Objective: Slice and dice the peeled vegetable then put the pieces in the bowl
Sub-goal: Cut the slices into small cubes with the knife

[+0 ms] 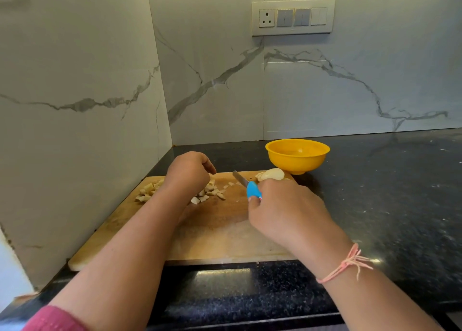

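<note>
A wooden cutting board [215, 235] lies on the black counter. Pale diced pieces [207, 193] are heaped at its far left, partly hidden by my left hand [190, 173], which hovers over them with fingers curled; I cannot see whether it holds any. My right hand [282, 210] grips a small knife by its blue handle [253, 190], the blade [240, 178] pointing up and left. A peeled, uncut vegetable chunk [271, 174] rests at the board's far right corner. The yellow bowl [297, 157] stands just behind it and looks empty.
A marble wall closes the left side and the back. A switch panel [292, 16] is mounted on the back wall. The dark speckled counter [387, 193] stretches to the right of the board and bowl.
</note>
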The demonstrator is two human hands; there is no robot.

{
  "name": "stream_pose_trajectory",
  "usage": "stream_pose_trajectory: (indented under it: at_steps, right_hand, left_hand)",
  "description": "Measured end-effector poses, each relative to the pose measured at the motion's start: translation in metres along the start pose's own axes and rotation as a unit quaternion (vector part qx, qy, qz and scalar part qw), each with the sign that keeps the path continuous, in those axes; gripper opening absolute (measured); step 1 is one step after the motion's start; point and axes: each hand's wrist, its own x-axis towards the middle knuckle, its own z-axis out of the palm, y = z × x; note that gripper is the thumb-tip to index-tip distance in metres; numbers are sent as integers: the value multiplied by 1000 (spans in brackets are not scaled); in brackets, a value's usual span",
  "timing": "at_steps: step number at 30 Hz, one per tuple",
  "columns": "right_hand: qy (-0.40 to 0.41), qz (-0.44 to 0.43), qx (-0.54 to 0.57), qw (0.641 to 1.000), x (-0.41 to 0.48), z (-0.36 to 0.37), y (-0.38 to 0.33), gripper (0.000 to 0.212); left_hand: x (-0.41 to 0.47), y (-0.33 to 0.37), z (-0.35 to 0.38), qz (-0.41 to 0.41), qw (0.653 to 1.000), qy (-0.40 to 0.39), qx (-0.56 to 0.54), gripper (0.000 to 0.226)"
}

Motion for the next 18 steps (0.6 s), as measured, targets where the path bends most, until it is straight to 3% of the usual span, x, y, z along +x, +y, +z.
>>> stream_pose_trajectory:
  at_steps: [4,9,18]
  right_hand:
    - [-28,-18,7,999,-5,1,0,30]
    - [14,2,-9,1000,-14,-3,7,31]
    - [-10,-5,4,1000,-18,-7,7,31]
  left_hand:
    - [0,-1,3,5,1000,14,0,26]
    - [-1,1,5,7,1000,9,3,19]
    - [0,-2,5,-5,1000,20,14,21]
